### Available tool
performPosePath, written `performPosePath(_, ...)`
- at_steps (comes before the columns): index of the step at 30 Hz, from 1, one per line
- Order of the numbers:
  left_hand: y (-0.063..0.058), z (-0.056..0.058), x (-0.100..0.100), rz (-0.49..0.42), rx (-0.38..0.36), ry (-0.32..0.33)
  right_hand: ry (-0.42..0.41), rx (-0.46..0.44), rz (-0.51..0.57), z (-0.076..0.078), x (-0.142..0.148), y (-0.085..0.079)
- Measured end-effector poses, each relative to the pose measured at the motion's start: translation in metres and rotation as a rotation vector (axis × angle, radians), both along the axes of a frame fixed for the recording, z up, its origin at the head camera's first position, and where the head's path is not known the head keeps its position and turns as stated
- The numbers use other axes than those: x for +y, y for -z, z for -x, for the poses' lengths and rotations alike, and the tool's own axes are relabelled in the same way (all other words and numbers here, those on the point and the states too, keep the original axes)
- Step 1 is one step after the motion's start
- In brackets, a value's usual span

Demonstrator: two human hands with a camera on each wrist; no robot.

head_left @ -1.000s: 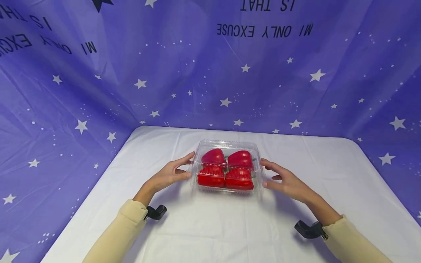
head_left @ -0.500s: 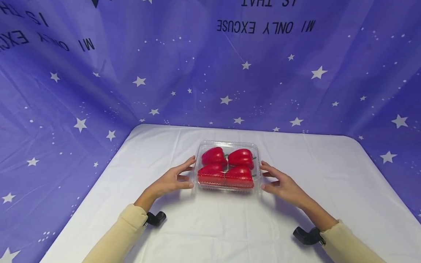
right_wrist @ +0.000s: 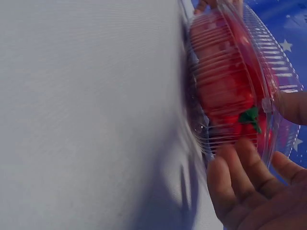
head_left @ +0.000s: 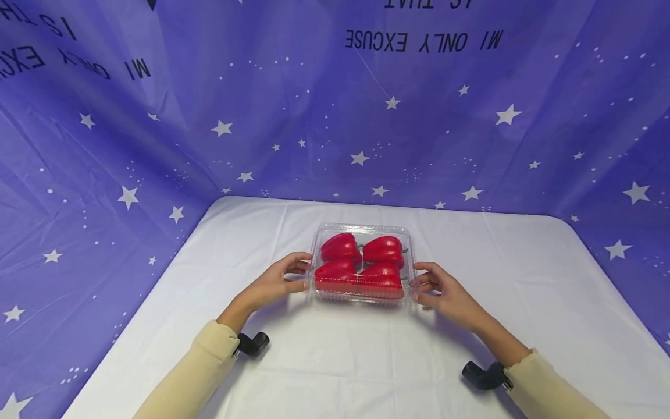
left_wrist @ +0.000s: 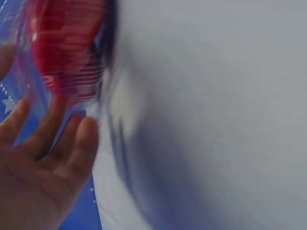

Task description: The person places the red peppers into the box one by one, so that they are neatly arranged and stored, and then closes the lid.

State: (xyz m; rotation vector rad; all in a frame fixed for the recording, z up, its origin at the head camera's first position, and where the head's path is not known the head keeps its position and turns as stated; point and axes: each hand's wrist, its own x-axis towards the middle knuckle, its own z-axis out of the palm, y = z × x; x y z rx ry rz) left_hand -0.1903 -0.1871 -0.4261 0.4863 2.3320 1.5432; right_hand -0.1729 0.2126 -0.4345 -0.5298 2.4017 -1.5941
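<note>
A clear plastic clamshell container stands at the middle of the white table in the head view. Inside it lie several red bell peppers with green stems. At its left side, my left hand pinches the rim with thumb and fingertips. The right hand holds the opposite side the same way. In the right wrist view the thumb lies by the rim, with fingers against the ribbed wall below a green stem. The left wrist view is blurred; fingertips meet the container's end there.
White cloth covers the table, and its rear edge meets a purple curtain with stars and upside-down lettering. Black camera mounts sit on both wrists, at the left and right cuffs.
The container's lid has come down at the front and now sits flatter over the peppers. Both hands have moved in slightly, and their fingers have closed nearer the rim.
</note>
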Motion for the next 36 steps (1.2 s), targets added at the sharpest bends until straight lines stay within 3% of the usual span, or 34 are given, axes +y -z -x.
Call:
performPosePath(5,0.000,0.006,0.000,-0.082,-0.159,0.073,-0.088,-0.133,0.111,0.005,0.004,0.000)
performPosePath(10,-0.002,0.010,0.000,-0.129,-0.226,0.134,-0.139,-0.201,0.150,0.008,0.005,0.001)
performPosePath(18,-0.004,0.014,-0.001,-0.120,-0.239,0.177,-0.147,-0.273,0.126,0.011,0.003,0.001)
performPosePath(25,-0.003,0.016,0.000,-0.098,-0.207,0.198,-0.121,-0.263,0.139,0.009,0.003,0.002)
performPosePath(36,-0.001,0.015,0.000,-0.118,-0.219,0.198,-0.086,-0.247,0.129,0.007,0.002,0.001)
